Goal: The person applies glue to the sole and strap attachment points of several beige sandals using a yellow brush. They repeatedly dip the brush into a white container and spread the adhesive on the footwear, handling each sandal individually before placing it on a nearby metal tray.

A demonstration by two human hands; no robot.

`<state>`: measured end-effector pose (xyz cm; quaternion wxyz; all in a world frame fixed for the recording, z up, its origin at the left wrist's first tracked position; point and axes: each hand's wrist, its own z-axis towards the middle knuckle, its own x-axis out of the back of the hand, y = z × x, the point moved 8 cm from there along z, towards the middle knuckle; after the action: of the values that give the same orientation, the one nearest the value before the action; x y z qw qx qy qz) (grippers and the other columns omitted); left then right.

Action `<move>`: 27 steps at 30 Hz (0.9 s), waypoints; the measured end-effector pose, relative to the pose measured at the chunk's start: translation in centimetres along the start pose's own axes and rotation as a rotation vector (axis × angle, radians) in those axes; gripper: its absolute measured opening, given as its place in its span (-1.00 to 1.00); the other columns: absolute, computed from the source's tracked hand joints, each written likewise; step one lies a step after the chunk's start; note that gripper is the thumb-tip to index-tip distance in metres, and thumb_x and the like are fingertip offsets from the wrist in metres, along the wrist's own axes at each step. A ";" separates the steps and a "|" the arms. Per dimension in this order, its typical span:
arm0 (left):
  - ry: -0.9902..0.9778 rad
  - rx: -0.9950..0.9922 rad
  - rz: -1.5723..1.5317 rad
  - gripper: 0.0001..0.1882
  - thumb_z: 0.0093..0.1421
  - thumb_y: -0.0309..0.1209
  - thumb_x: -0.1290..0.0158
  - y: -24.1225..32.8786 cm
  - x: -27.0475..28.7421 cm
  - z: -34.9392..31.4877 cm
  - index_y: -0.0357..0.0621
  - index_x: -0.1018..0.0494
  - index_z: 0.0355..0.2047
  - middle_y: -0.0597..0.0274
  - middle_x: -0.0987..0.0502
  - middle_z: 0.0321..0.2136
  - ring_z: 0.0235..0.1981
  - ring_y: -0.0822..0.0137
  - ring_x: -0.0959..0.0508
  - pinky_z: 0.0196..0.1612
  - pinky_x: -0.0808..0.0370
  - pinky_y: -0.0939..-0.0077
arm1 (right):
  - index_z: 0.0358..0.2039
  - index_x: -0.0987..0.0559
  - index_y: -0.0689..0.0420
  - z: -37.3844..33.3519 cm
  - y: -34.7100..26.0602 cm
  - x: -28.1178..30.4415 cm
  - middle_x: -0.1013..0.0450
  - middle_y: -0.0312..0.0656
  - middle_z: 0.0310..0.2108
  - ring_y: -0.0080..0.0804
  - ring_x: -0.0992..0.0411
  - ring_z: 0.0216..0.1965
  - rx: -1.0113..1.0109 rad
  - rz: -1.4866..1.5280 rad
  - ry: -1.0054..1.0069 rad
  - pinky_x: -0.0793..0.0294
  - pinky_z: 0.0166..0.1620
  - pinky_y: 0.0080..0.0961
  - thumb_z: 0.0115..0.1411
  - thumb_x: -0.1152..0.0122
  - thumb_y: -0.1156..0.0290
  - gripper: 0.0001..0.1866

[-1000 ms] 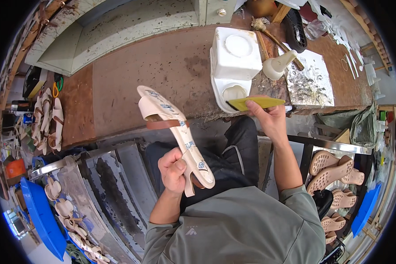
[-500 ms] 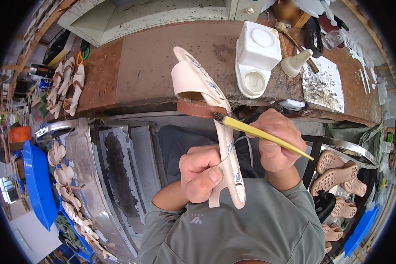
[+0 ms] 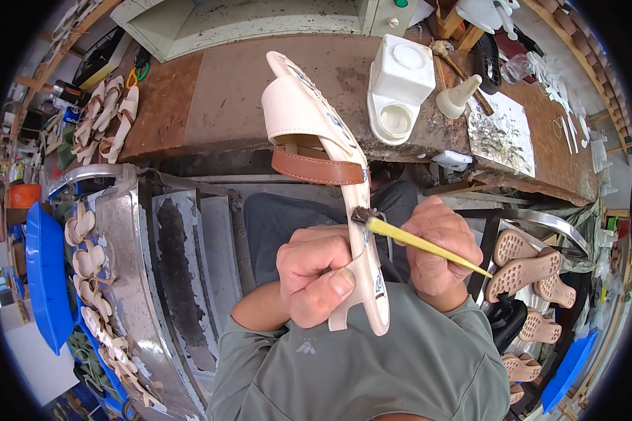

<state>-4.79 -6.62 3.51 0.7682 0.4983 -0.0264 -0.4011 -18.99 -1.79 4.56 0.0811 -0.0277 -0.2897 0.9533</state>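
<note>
My left hand (image 3: pixel 314 281) grips a cream sandal upper (image 3: pixel 295 112) near its lower end, thumb in front, holding it upright and side-on. A wide cream band and a brown strap (image 3: pixel 316 168) cross its upper half; blue marks run along its inner face. In my right hand (image 3: pixel 439 245) is a brush (image 3: pixel 400 235) with a yellow handle, pinched between thumb and fingers. Its dark bristles rest against or just beside the sandal's edge, below the brown strap; contact is hard to tell.
Ahead is a worn brown workbench (image 3: pixel 225 98) with a white plastic glue container (image 3: pixel 400 77), a white nozzle bottle (image 3: pixel 456 98) and stained paper (image 3: pixel 502 133). Sandals (image 3: pixel 126 116) and scissors (image 3: pixel 139 74) lie at its left. Racks flank me, the right one holding tan soles (image 3: pixel 523 274).
The brush has moved down along the sandal's edge, from the brown strap to below it. My view has shifted slightly; my left hand keeps its grip.
</note>
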 end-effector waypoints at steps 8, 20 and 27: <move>-0.016 -0.028 0.011 -0.76 0.01 -0.43 0.10 0.5 -0.5 -0.7 -0.27 -0.23 -0.73 0.06 -0.41 -0.72 -0.75 0.32 -0.32 -0.68 -0.24 0.46 | -0.36 -0.50 0.30 -0.6 -1.8 0.5 -0.51 -0.03 -0.47 -0.28 -0.47 -0.50 -0.045 0.049 -0.029 -0.37 -0.47 -0.44 -0.07 -0.26 0.54 -0.79; 0.029 -0.059 0.011 -0.74 0.01 -0.41 0.08 0.5 -0.3 -0.9 -0.26 -0.23 -0.73 0.07 -0.41 -0.73 -0.75 0.30 -0.34 -0.66 -0.26 0.44 | -0.42 -0.53 0.29 -0.2 -2.8 0.5 -0.51 -0.08 -0.51 -0.29 -0.49 -0.51 -0.056 0.093 -0.080 -0.32 -0.50 -0.44 -0.09 -0.30 0.52 -0.81; 0.042 -0.108 -0.012 -0.76 -0.02 -0.41 0.08 0.7 -0.3 -1.0 -0.28 -0.25 -0.74 0.06 -0.42 -0.72 -0.74 0.29 -0.38 -0.66 -0.27 0.43 | -0.45 -0.56 0.30 -0.5 -3.7 0.8 -0.51 -0.08 -0.54 -0.33 -0.47 -0.56 -0.083 0.254 -0.177 -0.29 -0.52 -0.48 -0.11 -0.31 0.51 -0.82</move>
<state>-4.19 -5.60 3.66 0.7920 0.4644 0.0145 -0.3961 -19.20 1.59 6.23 -0.0670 0.0166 -0.3289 0.9418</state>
